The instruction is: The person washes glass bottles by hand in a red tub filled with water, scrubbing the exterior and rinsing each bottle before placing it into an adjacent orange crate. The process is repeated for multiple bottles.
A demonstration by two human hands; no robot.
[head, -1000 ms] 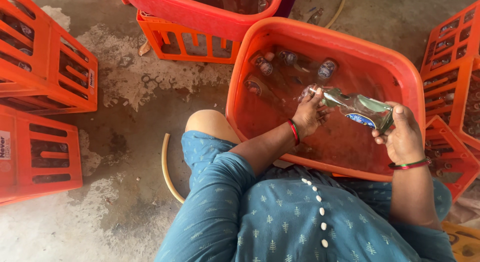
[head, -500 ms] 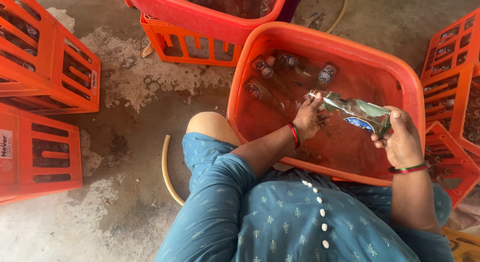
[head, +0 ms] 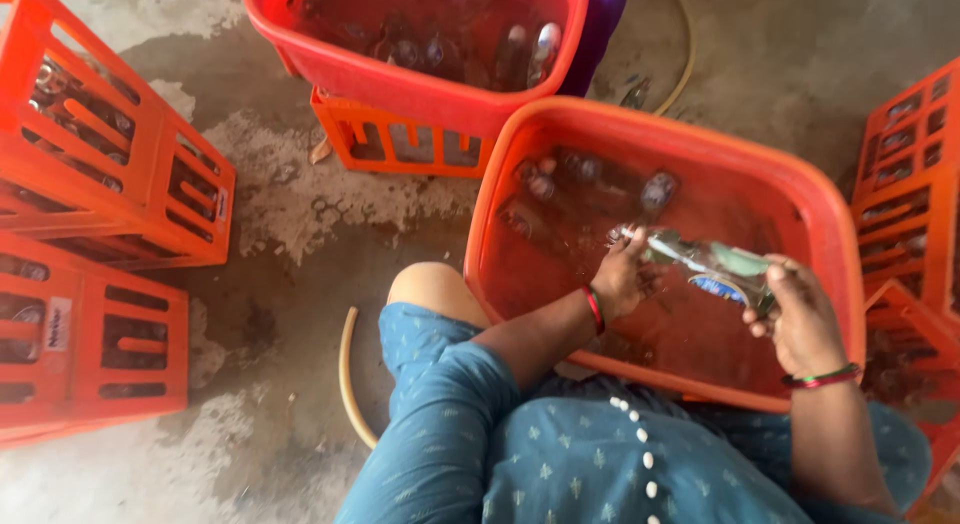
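Hands (head: 715, 294), seemingly glass bottle (head: 712, 265), plastic tub (head: 500, 174)

The bottle (head: 705, 262) looks like clear, glossy, wet glass. The tub (head: 830, 234) is smooth orange plastic with a slight sheen; the crates (head: 130, 184) are matt plastic. The floor (head: 290, 214) is rough, damp, patchy concrete. The blue garment (head: 560, 454) is soft printed cloth.

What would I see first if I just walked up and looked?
First the big orange tub in the middle, with bottles lying in its water. Over it, the left hand and the right hand hold a glass bottle sideways between them. Next come the orange crates stacked at the left, and a red tub resting on another crate at the top.
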